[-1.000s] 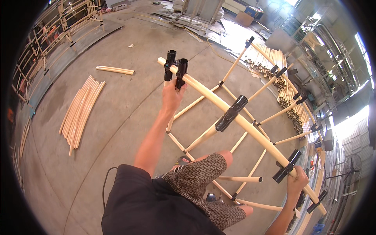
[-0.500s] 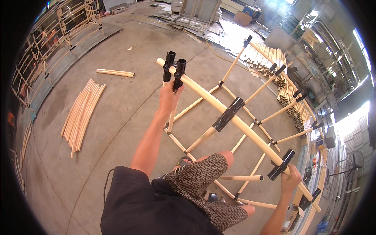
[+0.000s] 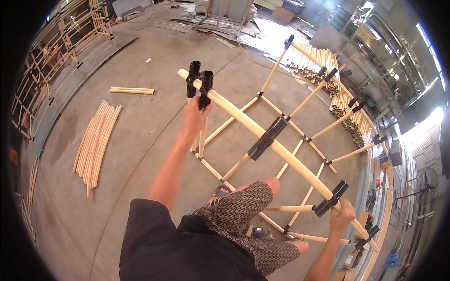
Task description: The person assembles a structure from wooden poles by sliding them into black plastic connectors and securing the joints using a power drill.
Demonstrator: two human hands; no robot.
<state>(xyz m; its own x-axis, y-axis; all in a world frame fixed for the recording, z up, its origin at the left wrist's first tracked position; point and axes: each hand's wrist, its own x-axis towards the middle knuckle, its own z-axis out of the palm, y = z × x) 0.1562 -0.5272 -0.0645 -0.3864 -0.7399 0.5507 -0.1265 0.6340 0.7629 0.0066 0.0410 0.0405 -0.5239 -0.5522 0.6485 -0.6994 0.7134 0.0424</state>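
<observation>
A long cream pipe (image 3: pixel 248 122) slants across in front of me, carrying several black pipe joints. My left hand (image 3: pixel 193 116) is closed around the lower part of a black pipe joint (image 3: pixel 206 86) near its far left end; an upright pipe runs down below that hand. Toward the near right end, my right hand (image 3: pixel 342 214) wraps around the long pipe, just beside another black joint (image 3: pixel 331 199). The middle black joint (image 3: pixel 268 137) meets the top of an upright pipe (image 3: pixel 238 166). Close to the right-hand joint is a free pipe end (image 3: pixel 313 208), seemingly apart from it.
A frame of cream pipes (image 3: pixel 225 127) stands on the concrete floor around my legs. Loose pipes (image 3: pixel 97 147) lie at left, with a few more (image 3: pixel 132 90) beyond. Stacked pipes (image 3: pixel 349 117) fill the right back. A power tool (image 3: pixel 257 232) sits by my foot. A fan (image 3: pixel 418 189) stands far right.
The long pipe's right-hand joint has come closer to the free pipe end beneath it. Both hands keep their hold. The whole view has shifted slightly.
</observation>
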